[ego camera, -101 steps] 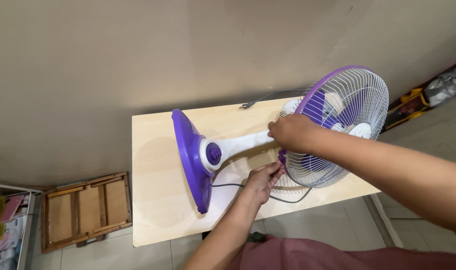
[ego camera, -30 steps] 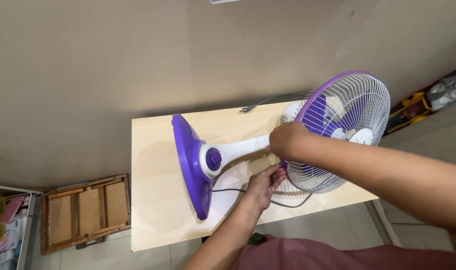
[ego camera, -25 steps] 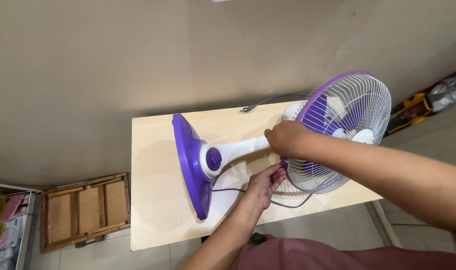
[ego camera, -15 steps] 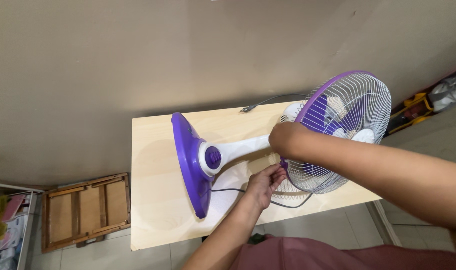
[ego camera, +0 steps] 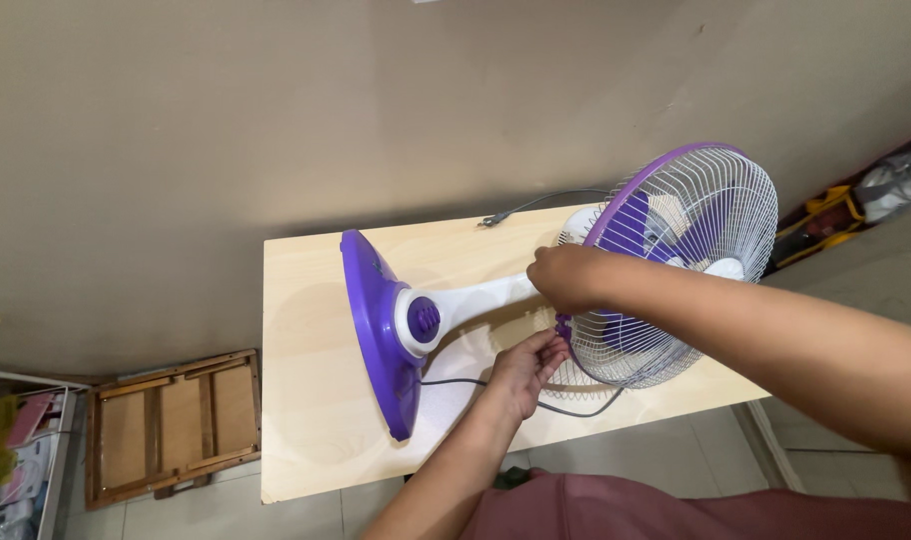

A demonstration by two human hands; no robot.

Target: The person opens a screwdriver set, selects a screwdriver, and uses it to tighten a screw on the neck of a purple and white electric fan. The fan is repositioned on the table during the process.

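A purple and white table fan lies on its side on a pale wooden table. Its round purple base stands on edge at the left, and its white wire cage with a purple rim is at the right. My right hand grips the fan where the white neck meets the cage. My left hand is below it, with its fingertips at the purple clip on the cage's lower rim. The grey power cord loops under my left hand.
The cord's plug lies at the table's back edge, near the beige wall. A folded wooden frame lies on the floor at the left. Coloured clutter sits at the far left, and bags and shoes at the far right.
The fan head has shifted slightly. My right hand has stayed on the neck, and my left hand has kept working at the cage's lower rim with small finger movements.
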